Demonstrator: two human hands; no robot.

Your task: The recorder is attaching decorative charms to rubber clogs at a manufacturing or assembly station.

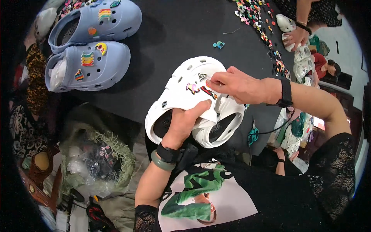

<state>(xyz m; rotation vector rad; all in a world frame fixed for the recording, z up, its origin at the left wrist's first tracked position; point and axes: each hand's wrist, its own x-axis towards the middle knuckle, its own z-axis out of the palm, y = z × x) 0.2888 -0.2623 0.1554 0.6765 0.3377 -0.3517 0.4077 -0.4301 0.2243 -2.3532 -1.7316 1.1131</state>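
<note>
A white clog [176, 91] is tilted up in front of me at the table's near edge. My left hand [181, 123] grips it, fingers inside the opening and thumb on top. Against its upper face, my right hand [243, 86] is closed, fingertips beside the charms; whatever they pinch is hidden. A letter charm [202, 76], a pink charm [192, 88] and a red-and-black charm [209, 92] sit on the clog. Partly behind it lies a second white clog [233, 109].
Two light blue clogs [110, 65] with charms stand at left. One teal charm [218, 45] lies on the dark table [170, 29]; many loose charms [255, 17] spread at the far right. Teal-handled scissors [253, 135] lie at right. Another person's hand [296, 38] is beyond.
</note>
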